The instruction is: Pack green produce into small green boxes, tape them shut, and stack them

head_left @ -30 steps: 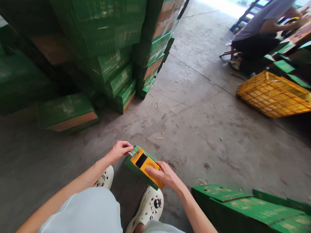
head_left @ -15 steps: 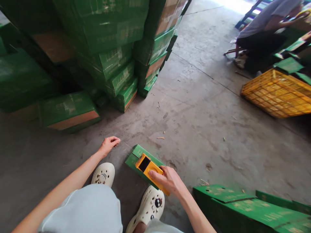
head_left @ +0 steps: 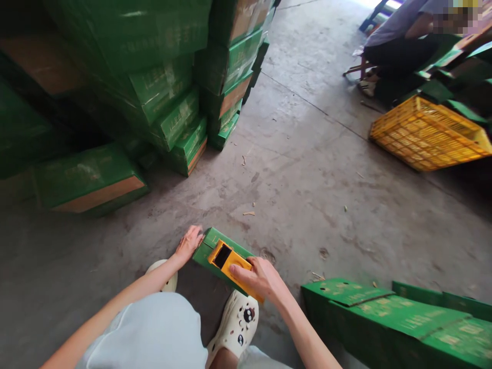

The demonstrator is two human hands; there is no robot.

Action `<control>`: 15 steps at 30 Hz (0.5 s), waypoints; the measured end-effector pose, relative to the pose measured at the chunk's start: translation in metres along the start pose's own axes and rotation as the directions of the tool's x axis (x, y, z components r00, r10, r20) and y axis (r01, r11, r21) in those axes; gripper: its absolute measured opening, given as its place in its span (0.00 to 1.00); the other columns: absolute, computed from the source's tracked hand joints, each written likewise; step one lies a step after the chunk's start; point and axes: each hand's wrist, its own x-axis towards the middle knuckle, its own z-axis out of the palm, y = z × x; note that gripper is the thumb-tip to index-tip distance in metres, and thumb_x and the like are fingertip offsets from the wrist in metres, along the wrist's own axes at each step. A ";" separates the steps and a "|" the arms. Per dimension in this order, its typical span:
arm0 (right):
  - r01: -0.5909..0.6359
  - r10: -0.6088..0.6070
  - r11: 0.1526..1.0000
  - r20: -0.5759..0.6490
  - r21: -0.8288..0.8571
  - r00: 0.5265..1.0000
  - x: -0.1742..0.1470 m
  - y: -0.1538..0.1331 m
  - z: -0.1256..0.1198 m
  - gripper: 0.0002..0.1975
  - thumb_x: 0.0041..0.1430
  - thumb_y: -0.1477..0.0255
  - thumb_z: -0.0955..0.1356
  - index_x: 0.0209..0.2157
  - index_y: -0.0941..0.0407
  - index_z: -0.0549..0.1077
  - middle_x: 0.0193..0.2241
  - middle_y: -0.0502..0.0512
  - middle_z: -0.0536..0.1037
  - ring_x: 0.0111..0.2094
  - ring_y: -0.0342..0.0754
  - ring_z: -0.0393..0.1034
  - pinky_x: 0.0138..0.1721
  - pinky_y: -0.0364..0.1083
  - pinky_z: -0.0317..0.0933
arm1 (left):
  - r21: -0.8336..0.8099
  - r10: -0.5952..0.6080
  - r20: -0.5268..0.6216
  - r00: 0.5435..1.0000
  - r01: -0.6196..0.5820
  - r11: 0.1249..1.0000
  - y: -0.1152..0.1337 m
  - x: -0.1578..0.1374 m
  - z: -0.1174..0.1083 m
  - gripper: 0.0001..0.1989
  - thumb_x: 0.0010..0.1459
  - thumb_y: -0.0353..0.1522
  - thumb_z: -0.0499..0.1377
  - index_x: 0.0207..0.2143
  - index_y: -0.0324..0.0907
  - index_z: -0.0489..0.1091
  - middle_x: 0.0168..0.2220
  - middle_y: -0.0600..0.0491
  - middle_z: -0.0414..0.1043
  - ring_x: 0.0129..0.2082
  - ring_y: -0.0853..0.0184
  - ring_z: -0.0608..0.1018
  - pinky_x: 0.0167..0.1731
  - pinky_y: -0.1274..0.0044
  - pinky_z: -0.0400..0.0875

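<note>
Hands apart. Right hand (head_left: 259, 279) wrapped around yellow tool (head_left: 234, 264) with dark window, over top of green box (head_left: 209, 240); tool-box contact unclear. Left hand (head_left: 189, 242) blurred, fingers extended, at box's left end; can't tell if touching. Box sits just past right shoe (head_left: 239, 320). Yellow crate (head_left: 423, 138) off right.

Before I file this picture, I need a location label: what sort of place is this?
Probably a warehouse or packing area: green cartons stand stacked on a grey floor, and a yellow crate sits near a seated person.
</note>
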 end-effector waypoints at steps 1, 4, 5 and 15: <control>-0.003 0.003 1.000 -0.001 -0.006 1.000 -0.001 0.000 0.001 0.28 0.60 0.44 0.67 0.24 0.54 0.68 0.23 0.51 0.70 0.27 0.46 0.63 0.27 0.45 0.46 | 0.025 0.007 -0.035 0.999 -0.006 1.000 -0.002 0.001 -0.007 0.19 0.57 0.43 0.64 0.47 0.43 0.76 0.52 0.44 0.74 0.50 0.56 0.79 0.58 0.61 0.71; -0.008 0.008 1.000 -0.001 -0.007 1.000 -0.002 -0.001 0.002 0.27 0.61 0.45 0.67 0.25 0.55 0.69 0.24 0.52 0.72 0.26 0.46 0.64 0.27 0.45 0.46 | 0.060 0.015 -0.157 0.987 -0.005 0.998 -0.007 -0.004 -0.029 0.28 0.61 0.47 0.61 0.57 0.41 0.74 0.57 0.40 0.72 0.50 0.54 0.80 0.58 0.58 0.72; -0.008 0.008 1.000 -0.002 -0.008 1.000 -0.002 -0.001 0.003 0.27 0.61 0.45 0.67 0.25 0.55 0.69 0.24 0.52 0.72 0.27 0.46 0.65 0.28 0.45 0.47 | 0.035 0.022 -0.150 0.988 -0.017 0.999 -0.008 -0.009 -0.033 0.29 0.65 0.49 0.56 0.60 0.41 0.72 0.58 0.39 0.73 0.52 0.54 0.80 0.58 0.59 0.72; 0.004 -0.005 0.998 0.011 0.055 1.000 -0.004 0.000 0.001 0.29 0.59 0.41 0.68 0.30 0.55 0.77 0.26 0.54 0.75 0.27 0.48 0.66 0.29 0.45 0.50 | 0.210 0.336 0.578 0.744 -0.533 0.819 0.041 -0.039 -0.037 0.60 0.59 0.44 0.65 0.78 0.51 0.24 0.80 0.41 0.30 0.78 0.46 0.42 0.72 0.51 0.49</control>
